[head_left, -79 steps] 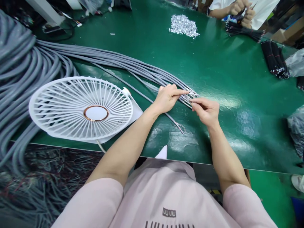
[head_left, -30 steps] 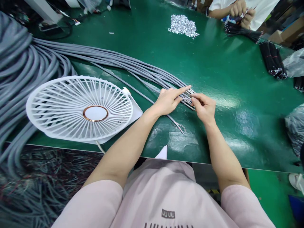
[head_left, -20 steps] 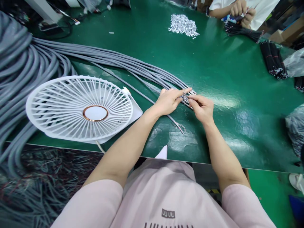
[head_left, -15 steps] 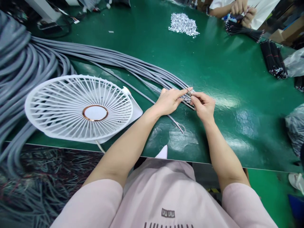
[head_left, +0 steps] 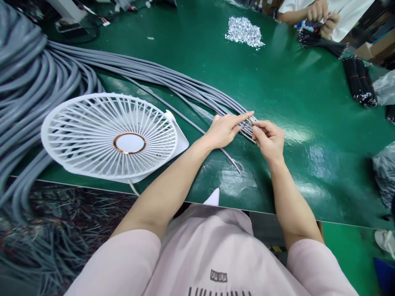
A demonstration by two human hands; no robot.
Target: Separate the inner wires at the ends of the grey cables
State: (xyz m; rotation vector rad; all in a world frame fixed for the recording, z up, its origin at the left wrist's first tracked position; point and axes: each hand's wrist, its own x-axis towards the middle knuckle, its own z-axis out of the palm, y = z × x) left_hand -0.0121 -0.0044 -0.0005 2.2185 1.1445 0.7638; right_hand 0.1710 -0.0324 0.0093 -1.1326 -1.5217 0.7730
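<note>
A bundle of grey cables [head_left: 185, 84] runs across the table from the left, its stripped ends [head_left: 249, 130] lying between my hands. My left hand [head_left: 224, 130] rests over the bundle near these ends, index finger stretched along them and thumb bent in, closed on a cable. From the right, my right hand [head_left: 270, 139] pinches thin wire at a cable end between thumb and index finger. The exact strand in the pinch is too small to make out. One single grey cable [head_left: 228, 156] lies apart, nearer my body, its end frayed into fine strands.
A white fan [head_left: 129, 143] lies face up to the left. Behind it a large coil of grey cable [head_left: 21, 82] is heaped. Silvery small pieces [head_left: 245, 32] form a pile at the back. Across the table, a co-worker's hands [head_left: 322, 16] work above black wire bundles [head_left: 324, 42].
The whole view has shifted slightly, so the table and things on it appear a little further right. Both hands keep nearly the same hold at the cable ends.
</note>
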